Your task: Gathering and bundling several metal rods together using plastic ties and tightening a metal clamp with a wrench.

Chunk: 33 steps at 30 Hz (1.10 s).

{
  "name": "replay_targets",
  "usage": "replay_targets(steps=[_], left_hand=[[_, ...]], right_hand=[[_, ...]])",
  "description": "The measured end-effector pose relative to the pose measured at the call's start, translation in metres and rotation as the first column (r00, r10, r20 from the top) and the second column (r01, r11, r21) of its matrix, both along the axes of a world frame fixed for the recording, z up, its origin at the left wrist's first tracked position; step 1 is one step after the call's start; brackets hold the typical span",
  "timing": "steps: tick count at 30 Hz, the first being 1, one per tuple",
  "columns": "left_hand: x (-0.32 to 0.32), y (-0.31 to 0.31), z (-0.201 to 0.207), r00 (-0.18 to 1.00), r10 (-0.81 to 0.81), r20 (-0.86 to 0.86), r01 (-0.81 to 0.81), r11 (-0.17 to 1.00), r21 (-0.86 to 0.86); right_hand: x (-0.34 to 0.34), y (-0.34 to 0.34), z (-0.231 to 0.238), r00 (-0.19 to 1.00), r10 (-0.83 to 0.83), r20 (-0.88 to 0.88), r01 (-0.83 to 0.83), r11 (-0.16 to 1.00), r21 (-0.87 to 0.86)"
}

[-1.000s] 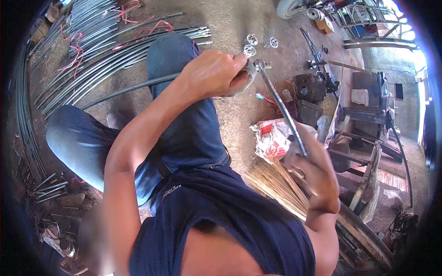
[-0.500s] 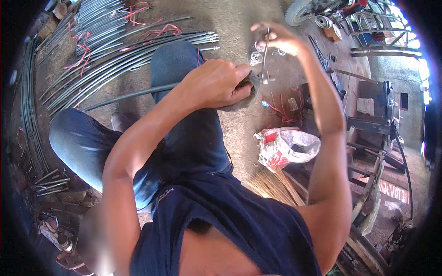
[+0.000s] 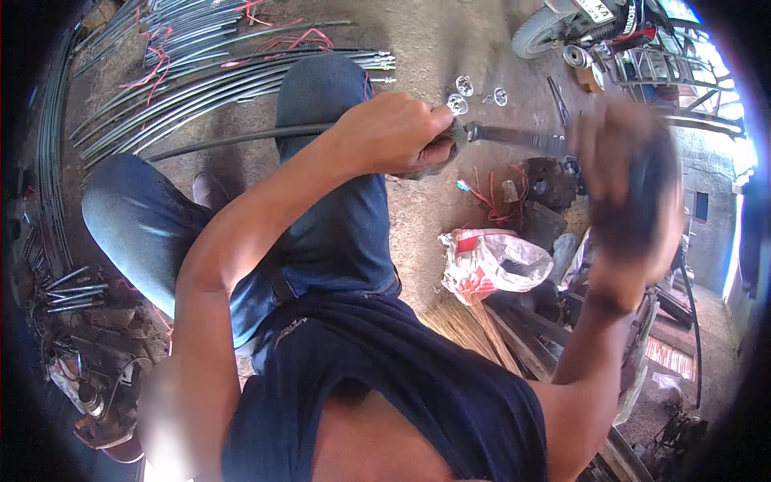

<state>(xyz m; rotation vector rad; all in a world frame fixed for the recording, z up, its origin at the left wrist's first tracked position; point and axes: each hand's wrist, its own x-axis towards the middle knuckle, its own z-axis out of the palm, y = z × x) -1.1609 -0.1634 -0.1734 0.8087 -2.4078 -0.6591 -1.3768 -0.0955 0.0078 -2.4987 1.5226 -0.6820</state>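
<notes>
My left hand (image 3: 393, 132) is closed around the end of a long dark cable (image 3: 241, 143), with a dark grey cloth (image 3: 438, 165) wrapped between fingers and cable. The cable crosses my raised knee and runs off to the left. Beyond my left fist a dark metal fitting (image 3: 474, 131) sticks out. From it a dark, blurred length (image 3: 522, 140) stretches toward my right hand; whether it is a tool or part of the cable I cannot tell. My right hand (image 3: 630, 181) is out to the right, smeared by motion, so its fingers and anything in them are unclear.
Bundles of cables (image 3: 241, 96) with red ties lie at the upper left. Small clear cups (image 3: 457, 104) stand beyond my left hand. A white and red sack (image 3: 498, 261) and a straw broom (image 3: 474, 329) lie right of my legs. A motorcycle (image 3: 594, 28) stands at the upper right.
My right hand has swung right and toward me, away from the cable end, where it held a slim metal tool. My left hand keeps its grip, shifted slightly right.
</notes>
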Motion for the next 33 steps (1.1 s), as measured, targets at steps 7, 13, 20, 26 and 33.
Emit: replay_targets(steps=[7,13,20,26,33], left_hand=[[-0.005,-0.001,0.005,1.000,0.002,-0.016,-0.003,1.000,-0.021],[0.008,0.000,-0.001,0.997,0.071,-0.023,-0.073,0.996,-0.052],[0.004,0.005,0.006,1.000,0.011,-0.028,-0.011,1.000,-0.008],[0.004,-0.001,0.001,0.999,0.051,0.008,-0.051,0.999,-0.009],[-0.009,0.000,0.013,1.000,-0.024,-0.014,0.024,1.000,0.009]], right_hand=[[0.013,0.123,-0.039,0.993,0.084,0.085,-0.106,0.947,0.305],[0.009,0.138,-0.085,0.871,-0.474,0.127,0.260,0.667,0.698],[-0.039,-0.025,-0.218,0.798,-0.601,-0.042,0.248,0.263,0.932],[-0.042,-0.230,-0.157,0.847,-0.107,0.521,-0.400,0.517,0.756],[0.011,-0.125,0.033,0.407,-0.185,0.894,-0.723,0.533,0.439]])
